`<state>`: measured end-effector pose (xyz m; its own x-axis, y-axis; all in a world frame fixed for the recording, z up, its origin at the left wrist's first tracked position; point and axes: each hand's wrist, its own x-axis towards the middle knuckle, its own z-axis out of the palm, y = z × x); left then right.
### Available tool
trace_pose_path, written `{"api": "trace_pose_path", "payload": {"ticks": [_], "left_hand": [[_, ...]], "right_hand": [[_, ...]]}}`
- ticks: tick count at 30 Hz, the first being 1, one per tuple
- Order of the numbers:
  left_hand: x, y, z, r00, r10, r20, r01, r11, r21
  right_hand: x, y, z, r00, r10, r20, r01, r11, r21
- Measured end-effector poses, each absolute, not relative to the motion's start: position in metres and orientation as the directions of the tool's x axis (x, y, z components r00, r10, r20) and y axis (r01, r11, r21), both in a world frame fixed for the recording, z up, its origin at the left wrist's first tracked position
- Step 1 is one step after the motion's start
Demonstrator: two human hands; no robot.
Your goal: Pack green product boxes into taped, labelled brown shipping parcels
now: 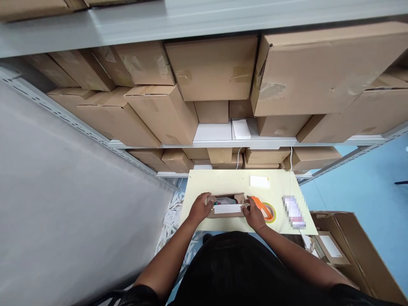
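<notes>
A small cardboard box [225, 215] stands on the pale yellow table [216, 180] with its top open. A white label [227, 208] is on its near side. Inside lies something in clear and coloured wrapping [225, 201], too small to name. My left hand [200, 209] grips the box's left end, and my right hand [255, 216] holds its right end, thumb on the near edge. Just beyond the right hand's fingers lies an orange tape dispenser [259, 204], with a yellow-rimmed tape roll [270, 213] at its near end.
A white card [259, 181] and a blurred phone-like device [293, 211] with a cable lie on the table. Shelves [210, 131] packed with cardboard boxes rise behind it. A large open carton [363, 255] stands at right; white paper strips [172, 216] cover the floor at left.
</notes>
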<state>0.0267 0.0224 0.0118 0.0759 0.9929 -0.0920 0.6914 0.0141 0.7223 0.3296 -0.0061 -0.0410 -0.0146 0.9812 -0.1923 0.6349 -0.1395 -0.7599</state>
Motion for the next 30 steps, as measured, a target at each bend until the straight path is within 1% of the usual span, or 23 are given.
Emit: {"api": "trace_pose_path", "payload": {"ticks": [3, 5, 6, 7, 9, 11, 13, 15, 17, 19, 21, 22, 24, 26, 27, 30], "left_hand": [[0.023, 0.004, 0.003, 0.178, 0.984, -0.006, 0.743, -0.131, 0.656], [0.022, -0.002, -0.002, 0.221, 0.975, 0.002, 0.770, -0.175, 0.613], [0.023, -0.002, -0.003, 0.229, 0.973, -0.001, 0.790, -0.186, 0.584], [0.024, 0.000, -0.004, 0.238, 0.971, -0.004, 0.813, -0.197, 0.548], [0.027, 0.004, -0.003, 0.261, 0.965, -0.009, 0.853, -0.226, 0.470], [0.029, 0.007, -0.004, 0.297, 0.955, -0.015, 0.869, -0.264, 0.418], [0.030, 0.008, -0.007, 0.335, 0.941, -0.040, 0.863, -0.290, 0.413], [0.030, 0.006, -0.012, 0.352, 0.933, -0.077, 0.853, -0.286, 0.437], [0.029, 0.002, -0.018, 0.348, 0.933, -0.094, 0.847, -0.270, 0.458], [0.027, -0.003, -0.023, 0.345, 0.936, -0.066, 0.831, -0.272, 0.486], [0.025, -0.006, -0.028, 0.344, 0.939, -0.014, 0.798, -0.284, 0.531], [0.023, -0.006, -0.030, 0.345, 0.939, 0.004, 0.780, -0.289, 0.555], [0.020, -0.005, -0.032, 0.351, 0.936, 0.011, 0.752, -0.289, 0.592], [0.018, 0.000, -0.032, 0.380, 0.925, -0.005, 0.735, -0.299, 0.608], [0.017, 0.002, -0.031, 0.396, 0.918, -0.010, 0.731, -0.309, 0.608], [0.016, 0.008, -0.025, 0.417, 0.909, -0.008, 0.737, -0.333, 0.588]], "right_hand": [[0.329, -0.009, -0.041, 0.004, 0.979, -0.205, 0.609, -0.164, -0.776], [0.335, -0.014, -0.042, 0.022, 0.979, -0.205, 0.620, -0.174, -0.765], [0.341, -0.017, -0.043, 0.037, 0.981, -0.189, 0.653, -0.167, -0.738], [0.349, -0.021, -0.045, 0.053, 0.985, -0.164, 0.707, -0.153, -0.691], [0.366, -0.028, -0.052, 0.084, 0.989, -0.118, 0.828, -0.135, -0.544], [0.382, -0.033, -0.061, 0.124, 0.983, -0.135, 0.905, -0.167, -0.390], [0.390, -0.033, -0.069, 0.167, 0.966, -0.199, 0.934, -0.220, -0.281], [0.390, -0.029, -0.075, 0.184, 0.956, -0.229, 0.949, -0.233, -0.213], [0.384, -0.023, -0.078, 0.180, 0.960, -0.213, 0.961, -0.217, -0.170], [0.378, -0.017, -0.076, 0.210, 0.954, -0.216, 0.957, -0.246, -0.157], [0.377, -0.014, -0.071, 0.287, 0.920, -0.266, 0.918, -0.344, -0.199], [0.379, -0.014, -0.066, 0.323, 0.899, -0.296, 0.881, -0.400, -0.254], [0.386, -0.016, -0.053, 0.364, 0.875, -0.320, 0.776, -0.475, -0.415], [0.394, -0.020, -0.035, 0.379, 0.879, -0.289, 0.665, -0.476, -0.575], [0.396, -0.021, -0.024, 0.379, 0.887, -0.264, 0.624, -0.456, -0.634], [0.388, -0.017, 0.015, 0.328, 0.921, -0.211, 0.570, -0.371, -0.733]]}}
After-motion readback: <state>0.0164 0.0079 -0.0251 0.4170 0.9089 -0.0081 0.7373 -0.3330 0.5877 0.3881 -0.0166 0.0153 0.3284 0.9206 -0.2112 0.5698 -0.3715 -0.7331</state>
